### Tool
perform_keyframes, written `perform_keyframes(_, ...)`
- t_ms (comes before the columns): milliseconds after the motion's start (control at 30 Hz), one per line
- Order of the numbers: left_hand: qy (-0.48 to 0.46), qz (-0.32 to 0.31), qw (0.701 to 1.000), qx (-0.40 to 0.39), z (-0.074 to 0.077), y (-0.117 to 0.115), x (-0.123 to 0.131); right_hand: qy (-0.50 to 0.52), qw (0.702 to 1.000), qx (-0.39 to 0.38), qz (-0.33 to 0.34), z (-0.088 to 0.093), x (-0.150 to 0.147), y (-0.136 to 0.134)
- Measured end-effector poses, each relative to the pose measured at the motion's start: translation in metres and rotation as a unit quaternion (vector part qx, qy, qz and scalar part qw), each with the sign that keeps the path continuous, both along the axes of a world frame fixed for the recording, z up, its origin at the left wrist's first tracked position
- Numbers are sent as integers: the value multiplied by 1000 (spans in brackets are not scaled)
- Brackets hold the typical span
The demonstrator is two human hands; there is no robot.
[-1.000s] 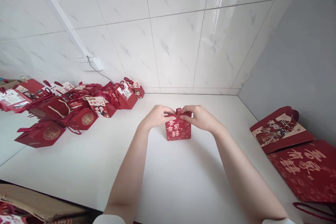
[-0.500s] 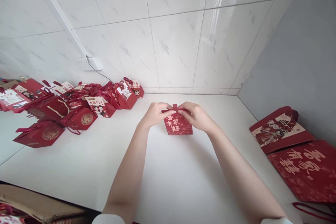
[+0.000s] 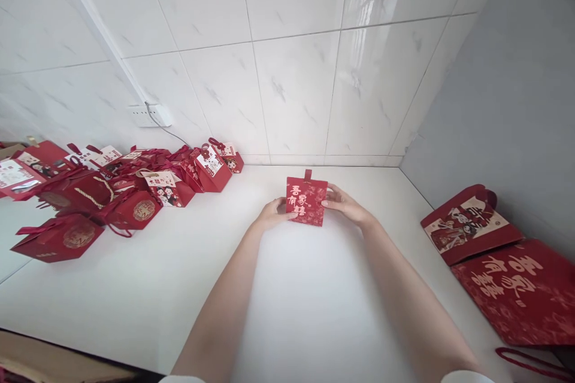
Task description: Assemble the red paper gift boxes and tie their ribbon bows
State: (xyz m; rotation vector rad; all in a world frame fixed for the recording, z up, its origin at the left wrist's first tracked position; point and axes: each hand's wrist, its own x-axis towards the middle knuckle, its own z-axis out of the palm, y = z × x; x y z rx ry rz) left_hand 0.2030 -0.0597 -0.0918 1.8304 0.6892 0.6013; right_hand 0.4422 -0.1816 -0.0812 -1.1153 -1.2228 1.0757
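Note:
A small red gift box (image 3: 308,191) with pale gold Chinese characters on its front faces me near the middle of the table. A short red ribbon loop (image 3: 308,175) sticks up from its top edge. My left hand (image 3: 272,214) grips the box's lower left side, thumb on the front. On the other side, my right hand (image 3: 347,204) holds the right edge between thumb and fingers. Some fingertips are hidden behind the box.
Many red gift boxes (image 3: 135,206) with ribbons and tags crowd the table's left. Larger red bags (image 3: 516,290) lie at the right by the grey wall. A socket (image 3: 150,115) with a cable is on the tiled wall. A cardboard box (image 3: 54,362) edges in lower left.
Both hands have moved from the ribbon at the box's top down to its sides. The box's front now stands more upright and shows more fully. The view has shifted slightly.

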Motion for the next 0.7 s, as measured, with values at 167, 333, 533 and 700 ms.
perform_keyframes(167, 22, 122, 991, 56, -17, 6, 5, -52, 985, -16, -162, -46, -3, 19)
perform_keyframes(333, 2, 142, 982, 125, -20, 12, 5, -142, 967, -8, -210, -52, -13, 28)
perform_keyframes(533, 0, 120, 984, 134, -16, 5, 3, -189, 957, 1, -222, -42, -22, 19)
perform_keyframes(700, 12, 114, 991, 76, -12, -3, 3, -186, 946, -51, -261, -42, -38, 14)
